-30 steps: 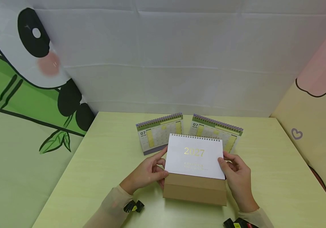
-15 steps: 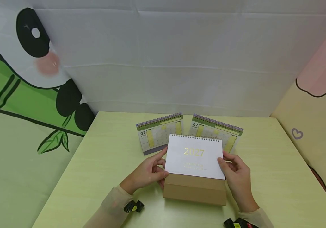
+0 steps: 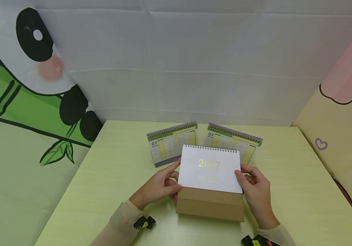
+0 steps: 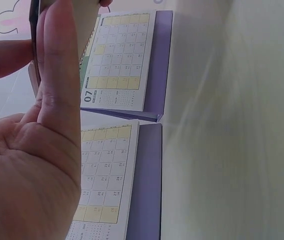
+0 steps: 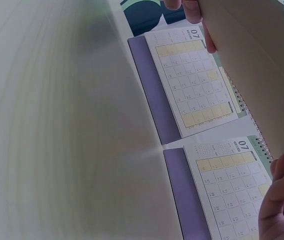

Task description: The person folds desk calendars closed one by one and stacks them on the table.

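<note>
A white desk calendar (image 3: 211,171) with gold "2027" lettering, a spiral binding along its top edge and a brown cardboard stand (image 3: 209,204) is between both hands, tilted back. My left hand (image 3: 160,184) holds its left edge, thumb at the lower corner of the white pages and index finger along the side. On the opposite edge, my right hand (image 3: 257,193) pinches it, thumb on the front. The right wrist view shows the brown back (image 5: 257,65) of the stand, apparently raised off the table.
Two green-topped desk calendars, a left one (image 3: 174,143) and a right one (image 3: 232,138), stand behind on the pale table (image 3: 120,164). The white calendar partly covers the right one. A white backdrop (image 3: 179,68) closes off the rear, with cartoon-printed panels at both sides.
Almost nothing differs; both hands keep the same grip. The white calendar has dipped very slightly at its top edge, and the view has shifted a little.
</note>
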A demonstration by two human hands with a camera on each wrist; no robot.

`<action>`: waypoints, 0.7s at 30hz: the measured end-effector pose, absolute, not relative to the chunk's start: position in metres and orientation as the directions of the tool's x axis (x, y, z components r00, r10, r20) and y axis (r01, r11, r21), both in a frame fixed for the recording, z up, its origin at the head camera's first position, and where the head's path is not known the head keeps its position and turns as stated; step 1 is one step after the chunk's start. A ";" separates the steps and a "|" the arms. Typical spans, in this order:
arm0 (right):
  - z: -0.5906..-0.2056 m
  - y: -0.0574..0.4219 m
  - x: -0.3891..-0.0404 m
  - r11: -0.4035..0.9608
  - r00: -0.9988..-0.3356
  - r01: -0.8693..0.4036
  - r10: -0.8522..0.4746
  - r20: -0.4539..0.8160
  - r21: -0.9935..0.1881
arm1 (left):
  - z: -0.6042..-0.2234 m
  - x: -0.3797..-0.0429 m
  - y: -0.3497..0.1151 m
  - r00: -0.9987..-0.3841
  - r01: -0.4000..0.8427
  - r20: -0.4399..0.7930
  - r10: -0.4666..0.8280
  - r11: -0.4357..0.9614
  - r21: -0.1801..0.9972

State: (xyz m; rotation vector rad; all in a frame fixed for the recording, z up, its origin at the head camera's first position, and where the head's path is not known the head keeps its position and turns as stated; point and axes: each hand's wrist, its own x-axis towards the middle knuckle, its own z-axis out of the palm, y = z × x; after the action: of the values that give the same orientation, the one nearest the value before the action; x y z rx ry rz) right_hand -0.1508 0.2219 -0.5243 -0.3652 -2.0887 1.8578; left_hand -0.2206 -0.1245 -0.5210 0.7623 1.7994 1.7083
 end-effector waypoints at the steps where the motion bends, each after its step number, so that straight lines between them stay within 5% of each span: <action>1: -0.524 0.222 -0.151 0.118 -0.916 -0.022 0.395 0.068 -0.993 | -0.521 -0.220 -0.124 -0.695 0.037 -0.002 0.719 0.038 0.999; 21: -0.526 0.222 -0.151 0.149 -0.918 -0.014 0.390 0.072 -0.989 | -0.522 -0.220 -0.123 -0.700 0.045 -0.021 0.714 0.074 0.996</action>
State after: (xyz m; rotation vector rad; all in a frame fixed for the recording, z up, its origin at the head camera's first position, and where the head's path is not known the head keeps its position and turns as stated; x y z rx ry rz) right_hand -0.1508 0.2223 -0.5255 -0.3623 -2.1205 1.8297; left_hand -0.2204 -0.1235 -0.5217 0.7509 1.8368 1.6739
